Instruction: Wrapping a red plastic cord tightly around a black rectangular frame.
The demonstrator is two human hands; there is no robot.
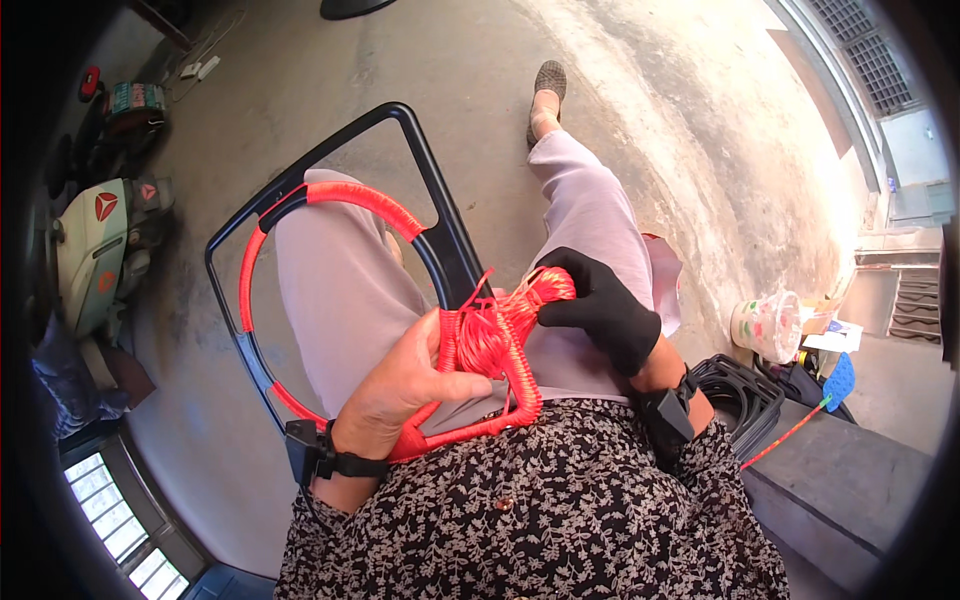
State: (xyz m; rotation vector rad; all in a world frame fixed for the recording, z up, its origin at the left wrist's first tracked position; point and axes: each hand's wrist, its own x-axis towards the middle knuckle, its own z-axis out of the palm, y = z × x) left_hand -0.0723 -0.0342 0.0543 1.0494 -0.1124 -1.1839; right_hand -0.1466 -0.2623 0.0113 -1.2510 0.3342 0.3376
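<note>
Wrapping seems the step in hand. Red cord [482, 345]: bunched near the waist, attached to a black frame [455, 250] over the left leg [345, 255]. Left hand [400, 385]: bare, gripping the cord-wound part. Right hand [600, 310]: black-gloved, clasping a corded end. Next move probably calls for steady frame, taut cord. Right: plastic tub [768, 327]. Far left: scooter [95, 245].
</note>
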